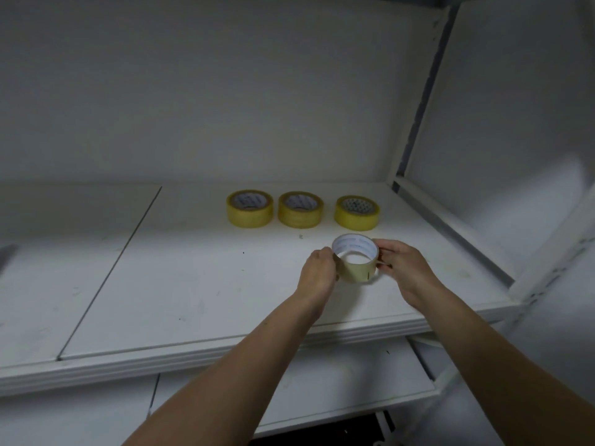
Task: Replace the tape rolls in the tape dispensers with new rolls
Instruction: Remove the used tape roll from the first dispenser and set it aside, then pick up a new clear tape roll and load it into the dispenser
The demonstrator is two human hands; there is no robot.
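Observation:
A nearly used-up tape roll, a thin clear layer on a white core, is held just above the white shelf. My left hand grips its left side and my right hand pinches its right side. Behind it three full yellowish tape rolls lie flat in a row: a left roll, a middle roll and a right roll. No tape dispenser is in view.
The shelf ends at a white back wall and a right side panel with a metal frame rail. A seam splits the shelf board on the left. A lower shelf sits under the front edge.

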